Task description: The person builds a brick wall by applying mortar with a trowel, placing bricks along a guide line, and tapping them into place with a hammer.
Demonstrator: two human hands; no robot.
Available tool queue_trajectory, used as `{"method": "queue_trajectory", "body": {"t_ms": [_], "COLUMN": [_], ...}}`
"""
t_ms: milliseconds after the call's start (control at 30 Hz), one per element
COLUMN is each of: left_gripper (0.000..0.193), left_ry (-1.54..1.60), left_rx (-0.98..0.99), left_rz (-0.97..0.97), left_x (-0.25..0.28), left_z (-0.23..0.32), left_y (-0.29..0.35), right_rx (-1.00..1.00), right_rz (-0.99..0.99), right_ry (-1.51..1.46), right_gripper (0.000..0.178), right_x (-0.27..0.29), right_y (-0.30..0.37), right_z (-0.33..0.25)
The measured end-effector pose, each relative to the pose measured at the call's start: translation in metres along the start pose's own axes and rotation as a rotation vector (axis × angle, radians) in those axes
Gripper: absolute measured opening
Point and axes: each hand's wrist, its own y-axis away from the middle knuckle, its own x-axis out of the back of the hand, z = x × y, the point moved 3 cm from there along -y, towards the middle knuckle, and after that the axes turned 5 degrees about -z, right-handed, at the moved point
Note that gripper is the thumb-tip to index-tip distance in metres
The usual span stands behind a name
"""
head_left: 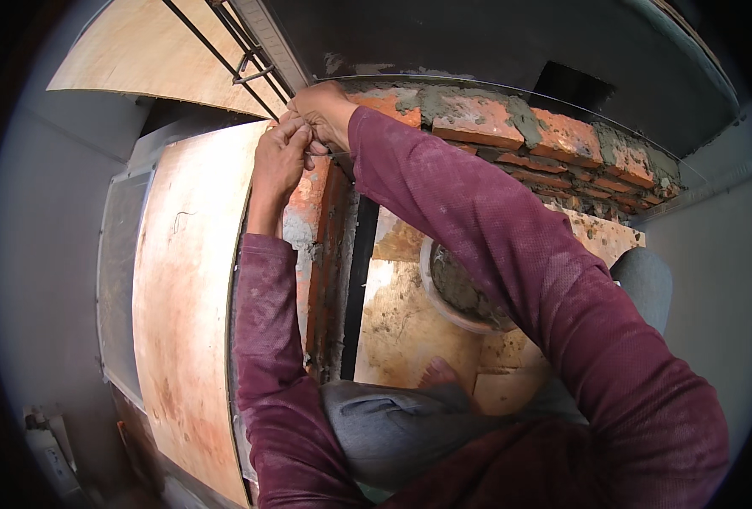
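My left hand [278, 159] and my right hand [323, 110] meet at the corner where two brick walls join, beside upright steel rebars [215, 47]. The fingers of both hands are pinched together, almost touching. What lies between them is too small to make out. A thin white string [520, 91] stretches from near my right hand along the far brick wall [478, 121], whose top bricks have grey mortar between them. Below my left hand runs another course of orange brick [304, 212], partly smeared with mortar.
A round bucket [428, 276] of grey mortar stands on plywood boards [397, 318] under my right arm. My bare foot [438, 373] rests nearby. A large plywood sheet [185, 280] lies to the left. A dark wall [444, 38] rises behind the far bricks.
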Motion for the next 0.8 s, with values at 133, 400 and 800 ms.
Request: {"method": "queue_trajectory", "body": {"t_ms": [133, 400, 800], "left_gripper": [0.029, 0.047, 0.035], "left_ry": [-0.683, -0.410, 0.034], "left_rx": [-0.044, -0.080, 0.174], "left_rz": [0.153, 0.242, 0.106], "left_x": [0.014, 0.105, 0.060], "left_z": [-0.003, 0.015, -0.013], "left_y": [0.018, -0.021, -0.043], "right_rx": [-0.041, 0.101, 0.396], "right_rz": [-0.043, 0.039, 0.057], "right_ry": [-0.048, 0.040, 0.592], "right_gripper": [0.019, 0.019, 0.016], "right_x": [-0.024, -0.025, 0.006], "right_y": [0.034, 0.042, 0.051], "right_z": [0.000, 0.001, -0.007]}}
